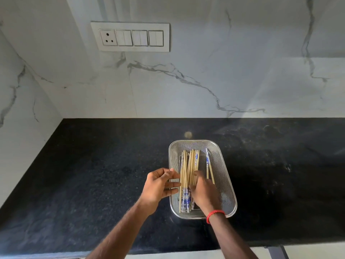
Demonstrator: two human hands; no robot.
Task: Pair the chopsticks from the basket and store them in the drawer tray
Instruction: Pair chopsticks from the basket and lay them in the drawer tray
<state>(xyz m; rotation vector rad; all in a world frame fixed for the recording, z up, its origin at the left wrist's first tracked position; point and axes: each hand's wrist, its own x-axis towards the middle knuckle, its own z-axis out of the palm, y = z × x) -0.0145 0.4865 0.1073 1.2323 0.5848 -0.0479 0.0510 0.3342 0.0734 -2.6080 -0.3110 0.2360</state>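
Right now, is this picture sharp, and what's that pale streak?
Head view: a hazy light beam slants from the upper right across the marble wall onto the black countertop, leaving glare there; the chopsticks and mesh basket are sharp, the left hand and right hand slightly soft; the wide lens bends the switch panel and counter edges.

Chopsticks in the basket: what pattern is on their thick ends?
A blue-and-white pattern on the chopsticks, best seen in the head view.

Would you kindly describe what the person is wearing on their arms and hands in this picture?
The left forearm and right forearm are bare, no sleeves in view. The left hand and right hand wear no gloves. The only item worn is a red thread band around the right wrist; the left wrist is bare.
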